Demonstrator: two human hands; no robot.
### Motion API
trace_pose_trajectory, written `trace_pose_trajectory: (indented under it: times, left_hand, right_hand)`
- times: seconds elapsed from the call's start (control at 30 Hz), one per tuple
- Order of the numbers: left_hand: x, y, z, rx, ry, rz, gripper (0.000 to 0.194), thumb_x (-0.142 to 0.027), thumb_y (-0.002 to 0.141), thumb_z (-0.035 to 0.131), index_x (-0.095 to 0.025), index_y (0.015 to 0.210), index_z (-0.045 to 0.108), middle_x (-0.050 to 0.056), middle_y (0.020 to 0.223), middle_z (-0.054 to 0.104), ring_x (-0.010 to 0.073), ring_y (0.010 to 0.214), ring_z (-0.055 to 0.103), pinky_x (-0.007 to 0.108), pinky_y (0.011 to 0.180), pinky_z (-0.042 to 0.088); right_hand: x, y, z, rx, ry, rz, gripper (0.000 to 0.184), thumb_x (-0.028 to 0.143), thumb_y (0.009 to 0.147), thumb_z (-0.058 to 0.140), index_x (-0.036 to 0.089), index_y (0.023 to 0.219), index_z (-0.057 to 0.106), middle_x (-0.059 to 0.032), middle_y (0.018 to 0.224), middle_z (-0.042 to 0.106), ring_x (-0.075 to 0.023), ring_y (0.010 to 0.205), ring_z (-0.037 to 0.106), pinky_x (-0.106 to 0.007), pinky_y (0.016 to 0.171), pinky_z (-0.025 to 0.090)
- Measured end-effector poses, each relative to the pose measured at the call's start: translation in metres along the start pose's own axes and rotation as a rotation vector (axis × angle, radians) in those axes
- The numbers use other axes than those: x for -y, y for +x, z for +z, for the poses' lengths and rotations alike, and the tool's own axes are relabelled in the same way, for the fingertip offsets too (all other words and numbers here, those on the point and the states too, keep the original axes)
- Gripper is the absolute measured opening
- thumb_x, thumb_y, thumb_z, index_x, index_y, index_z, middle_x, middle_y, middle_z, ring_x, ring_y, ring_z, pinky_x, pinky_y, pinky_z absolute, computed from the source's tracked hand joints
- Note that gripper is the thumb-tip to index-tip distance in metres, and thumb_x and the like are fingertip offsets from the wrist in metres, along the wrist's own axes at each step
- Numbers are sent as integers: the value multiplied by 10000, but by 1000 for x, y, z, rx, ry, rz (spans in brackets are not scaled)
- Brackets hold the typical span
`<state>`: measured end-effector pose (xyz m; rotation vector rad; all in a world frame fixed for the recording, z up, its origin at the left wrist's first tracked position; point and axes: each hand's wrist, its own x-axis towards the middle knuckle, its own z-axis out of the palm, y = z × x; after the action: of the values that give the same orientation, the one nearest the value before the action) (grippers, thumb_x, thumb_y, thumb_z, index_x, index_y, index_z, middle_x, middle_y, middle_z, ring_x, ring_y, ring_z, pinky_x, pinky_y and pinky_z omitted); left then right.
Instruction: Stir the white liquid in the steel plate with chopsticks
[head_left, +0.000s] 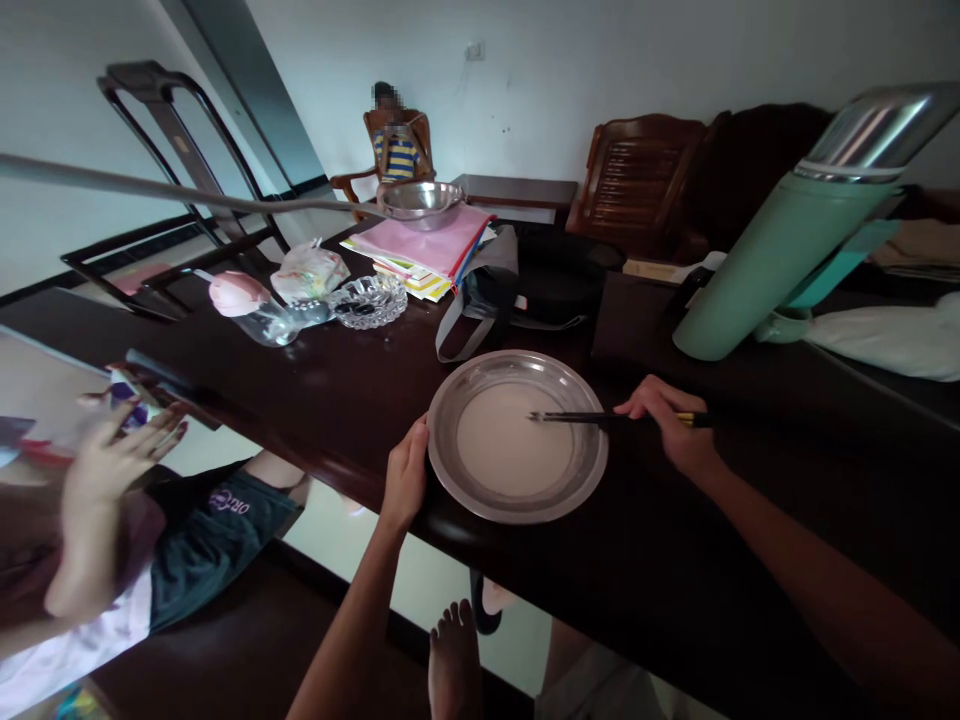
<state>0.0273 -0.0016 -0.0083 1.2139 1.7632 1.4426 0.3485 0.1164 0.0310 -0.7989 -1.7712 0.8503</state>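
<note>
A round metal plate (581, 480) with pale whitish batter in its middle sits on the dark wooden table (360, 400) near the front edge. My left hand (405, 475) grips the plate's left rim, fingers curled over it. My right hand (667, 425) is closed round a pair of dark chopsticks (577, 417), whose tips reach into the batter near the plate's centre.
A green thermos (772, 250) lies tilted at the right. A black bag (540, 285), a glass ashtray (369, 300), a metal bowl (420, 200) on pink folders and a plastic bag (309, 270) stand behind. Another person's hand (105, 470) is at the left; someone sits far back.
</note>
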Motion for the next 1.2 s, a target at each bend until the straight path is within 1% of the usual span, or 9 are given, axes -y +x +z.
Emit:
trace_pose_trajectory:
  times: [0.07,0.2,0.37,0.53,0.73,0.87,0.93,1.07,1.2]
  left_hand:
    - [1,0,0,10,-1,3,650,-625,958,381,-136,1292,650,115,1346,661,293,1304,562,430,1159,369]
    - [2,0,-1,-1,11,15,644,-620,964,373,-142,1296,648,109,1354,656,284,1303,563,420,1156,375]
    - [2,0,-1,9,22,13,649,-618,967,364,-136,1299,644,112,1358,653,286,1306,560,426,1159,373]
    - [4,0,-1,3,27,17,645,-613,969,365,-138,1310,637,111,1369,645,284,1320,550,426,1165,365]
    - [5,0,-2,17,38,20,658,-624,972,354,-139,1321,630,105,1374,644,276,1307,561,418,1157,377]
    - [6,0,-3,21,38,32,659,-625,977,349,-141,1328,626,108,1377,641,279,1311,558,416,1157,375]
    - [6,-1,-3,9,36,31,660,-623,978,349,-139,1333,622,109,1377,641,279,1316,555,415,1158,375]
    - [5,-2,-3,29,40,37,643,-611,986,342,-151,1339,620,99,1370,647,275,1308,560,416,1148,388]
    - [3,-2,-3,32,54,38,640,-610,989,334,-157,1337,623,95,1365,650,280,1312,555,416,1139,397]
  right_hand:
    - [1,-2,0,16,70,-14,424,309,1001,492,234,593,582,-7,649,674,-181,654,567,-356,668,423]
    - [3,-3,4,242,17,-58,301,278,966,556,240,685,657,-15,757,737,-199,751,610,-370,738,447]
    - [0,-1,0,22,24,-1,393,293,988,513,231,609,596,-4,671,701,-181,666,581,-354,674,415]
    - [2,-3,5,276,-10,-87,285,270,968,554,241,706,664,-3,789,755,-189,761,634,-368,759,438]
    - [0,-2,2,19,15,6,380,289,995,506,230,631,599,4,702,698,-171,682,606,-349,698,426]
    - [3,-3,5,262,0,-77,296,262,971,542,238,699,657,-10,780,744,-190,750,625,-367,744,446]
    - [3,-2,6,247,-30,-76,244,258,950,575,244,730,679,-16,805,753,-205,794,639,-373,757,454]
    - [0,-2,3,25,15,3,379,269,988,505,232,622,598,-2,697,708,-179,677,596,-361,693,423]
    - [2,-5,5,219,36,-83,335,255,980,523,234,664,631,-2,745,741,-180,693,608,-371,728,435]
